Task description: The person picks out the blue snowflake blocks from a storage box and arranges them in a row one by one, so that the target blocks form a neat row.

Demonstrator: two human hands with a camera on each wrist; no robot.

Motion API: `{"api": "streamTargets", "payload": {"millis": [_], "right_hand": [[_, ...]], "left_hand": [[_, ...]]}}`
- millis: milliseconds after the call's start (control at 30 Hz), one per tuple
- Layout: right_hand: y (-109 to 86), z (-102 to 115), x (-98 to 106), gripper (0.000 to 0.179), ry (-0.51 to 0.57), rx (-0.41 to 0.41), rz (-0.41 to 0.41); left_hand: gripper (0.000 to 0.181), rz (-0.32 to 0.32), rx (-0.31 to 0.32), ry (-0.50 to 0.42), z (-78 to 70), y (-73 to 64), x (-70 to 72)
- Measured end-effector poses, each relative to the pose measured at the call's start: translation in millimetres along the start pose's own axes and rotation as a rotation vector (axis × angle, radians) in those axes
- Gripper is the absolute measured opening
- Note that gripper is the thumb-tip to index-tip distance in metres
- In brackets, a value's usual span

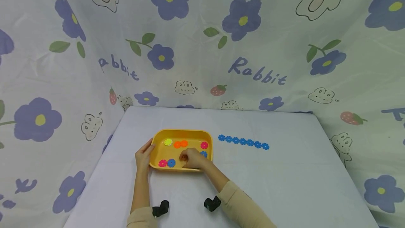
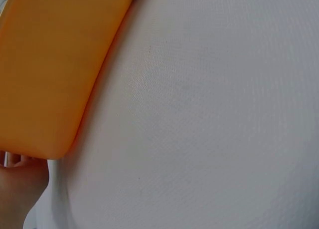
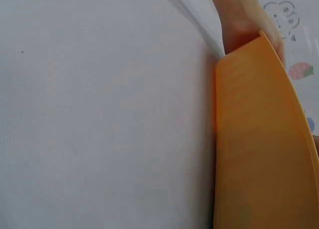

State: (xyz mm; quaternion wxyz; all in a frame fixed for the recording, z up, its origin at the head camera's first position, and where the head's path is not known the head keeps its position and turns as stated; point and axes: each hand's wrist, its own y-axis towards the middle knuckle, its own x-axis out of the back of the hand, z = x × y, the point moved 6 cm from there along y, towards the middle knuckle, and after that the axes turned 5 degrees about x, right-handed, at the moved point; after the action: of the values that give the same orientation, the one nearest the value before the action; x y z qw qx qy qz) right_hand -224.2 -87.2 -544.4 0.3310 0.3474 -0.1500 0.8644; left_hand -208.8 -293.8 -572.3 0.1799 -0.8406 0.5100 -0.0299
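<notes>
A shallow yellow tray [image 1: 193,136] stands on the white table. My left hand [image 1: 143,154] grips its left end, the thumb at the rim; the same hand [image 2: 22,184] shows low in the left wrist view. My right hand [image 1: 193,158] reaches over the front rim into the tray, fingers bent downward; whether they pinch a piece is hidden. Around it lie flower-shaped plastic discs: a yellow one [image 1: 168,142], an orange pair [image 1: 180,144], a pink one [image 1: 204,145], a blue one [image 1: 204,154] partly behind the hand, and a pink disc [image 1: 162,163] beside another blue disc [image 1: 171,163].
To the tray's right, a slanting row of several blue discs [image 1: 243,141] lies on the white tablecloth [image 1: 284,178], each touching its neighbour. A patterned curtain [image 1: 202,62] with flowers and rabbits rises behind and at both sides. Black camera mounts [image 1: 212,203] sit at the wrists.
</notes>
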Motion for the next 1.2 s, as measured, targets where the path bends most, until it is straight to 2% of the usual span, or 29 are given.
{"api": "streamTargets", "payload": {"millis": [100, 233, 367, 533, 667, 1000, 1200], "right_hand": [[-0.7, 0.2, -0.7, 0.026, -0.006, -0.011, 0.010], [-1.2, -1.0, -2.3, 0.021, 0.053, -0.022, 0.038], [2.0, -2.6, -2.9, 0.022, 0.090, -0.019, 0.023], [10.7, 3.2, -6.5, 0.032, 0.010, 0.020, -0.018], [17.1, 11.6, -12.5, 0.037, -0.073, 0.050, 0.001], [28.2, 16.3, -25.2, 0.020, -0.021, 0.051, 0.075], [25.7, 13.9, -23.3, 0.010, 0.090, -0.007, 0.059]], "left_hand": [[0.044, -0.011, -0.002, -0.002, 0.1, -0.1, -0.2], [0.043, -0.017, -0.005, 0.005, -0.5, -0.1, -1.1], [0.043, -0.017, -0.005, 0.006, -1.6, -0.1, -1.7], [0.044, -0.022, -0.002, 0.001, -2.3, -0.6, -0.9], [0.045, -0.011, 0.008, -0.004, -1.4, -1.0, -1.1], [0.045, -0.015, 0.006, 0.025, -1.1, -0.9, -0.3], [0.045, -0.018, -0.008, 0.029, -1.0, 0.1, 0.5]]}}
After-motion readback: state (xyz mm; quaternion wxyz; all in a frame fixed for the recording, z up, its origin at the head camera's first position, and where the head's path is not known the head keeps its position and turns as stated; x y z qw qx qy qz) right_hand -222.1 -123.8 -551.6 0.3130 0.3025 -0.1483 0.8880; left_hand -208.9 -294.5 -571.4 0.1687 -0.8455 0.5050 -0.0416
